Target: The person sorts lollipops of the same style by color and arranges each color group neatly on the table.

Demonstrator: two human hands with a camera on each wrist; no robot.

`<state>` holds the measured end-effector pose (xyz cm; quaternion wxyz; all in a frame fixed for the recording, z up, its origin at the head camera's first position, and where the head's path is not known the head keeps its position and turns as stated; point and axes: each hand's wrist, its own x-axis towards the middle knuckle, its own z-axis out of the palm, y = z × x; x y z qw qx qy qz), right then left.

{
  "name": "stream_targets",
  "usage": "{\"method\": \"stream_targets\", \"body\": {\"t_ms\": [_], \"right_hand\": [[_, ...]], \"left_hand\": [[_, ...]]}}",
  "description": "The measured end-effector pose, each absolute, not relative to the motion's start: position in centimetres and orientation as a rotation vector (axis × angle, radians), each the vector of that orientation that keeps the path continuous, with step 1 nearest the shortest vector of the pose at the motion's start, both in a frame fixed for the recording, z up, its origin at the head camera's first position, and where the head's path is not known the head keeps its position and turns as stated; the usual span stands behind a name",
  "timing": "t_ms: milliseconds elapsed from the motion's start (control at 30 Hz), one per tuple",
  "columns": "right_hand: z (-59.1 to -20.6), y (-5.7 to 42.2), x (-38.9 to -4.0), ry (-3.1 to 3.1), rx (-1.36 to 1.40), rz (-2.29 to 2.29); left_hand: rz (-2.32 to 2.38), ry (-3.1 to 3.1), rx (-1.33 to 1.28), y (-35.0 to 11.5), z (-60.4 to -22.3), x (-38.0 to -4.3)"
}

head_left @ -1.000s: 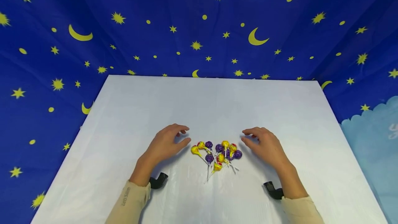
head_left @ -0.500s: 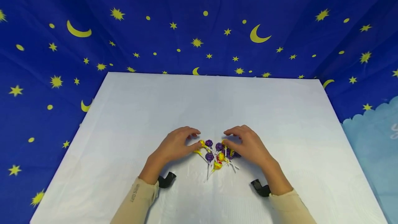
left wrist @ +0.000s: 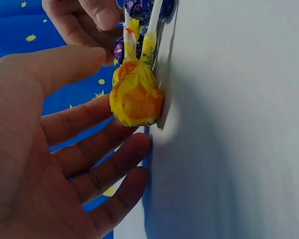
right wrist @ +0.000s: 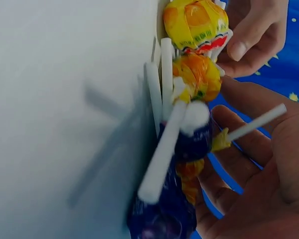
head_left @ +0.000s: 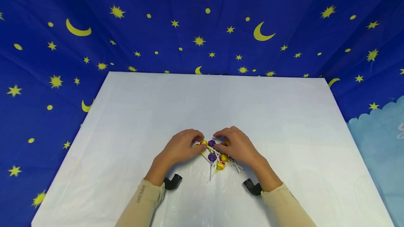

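Note:
A small heap of wrapped lollipops lies on the white table, with yellow ones (head_left: 220, 166) and purple ones (head_left: 212, 157) among white sticks. At the heap's left side, my left hand (head_left: 181, 146) curves loosely, thumb toward me. The left wrist view shows a yellow lollipop (left wrist: 137, 99) by its spread, relaxed fingers. My right hand (head_left: 238, 144) reaches over the heap's right side and hides part of it. In the right wrist view, yellow (right wrist: 197, 22) and dark purple lollipops (right wrist: 162, 219) lie along its loosely bent fingers. Neither hand visibly grips a lollipop.
The white table (head_left: 157, 97) extends on all sides of the heap. A blue cloth (head_left: 142, 34) with yellow moons and stars hangs behind it, and a light blue panel (head_left: 382, 139) stands at right. Black wrist pieces (head_left: 252, 187) jut inward below both hands.
Both hands have moved inward to the lollipops from either side, the right one farther to the left. The heap looks nearly unmoved, with more of it covered.

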<state>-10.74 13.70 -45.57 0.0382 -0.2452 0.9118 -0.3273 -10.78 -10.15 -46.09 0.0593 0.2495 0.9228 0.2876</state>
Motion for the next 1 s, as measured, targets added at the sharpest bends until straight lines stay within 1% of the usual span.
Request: {"method": "stream_targets", "body": {"t_ms": [233, 567, 767, 1000], "right_hand": [[-45.9, 12.9, -11.2, 2.723, -0.777, -1.006], [-46.2, 13.1, -11.3, 2.708, -0.778, -1.011], [-46.5, 13.0, -11.5, 2.733, -0.721, -1.021], [-46.1, 12.9, -11.7, 2.756, -0.589, -1.082]], "left_hand": [[0.863, 2.786, 0.709, -9.8, -46.3, -10.8], [0.881, 2.781, 0.67, -8.8, -46.6, -10.9], [0.876, 2.763, 0.638, -8.7, -46.4, -10.9], [0.899, 2.75, 0.625, -8.9, -46.3, -10.8]]}}
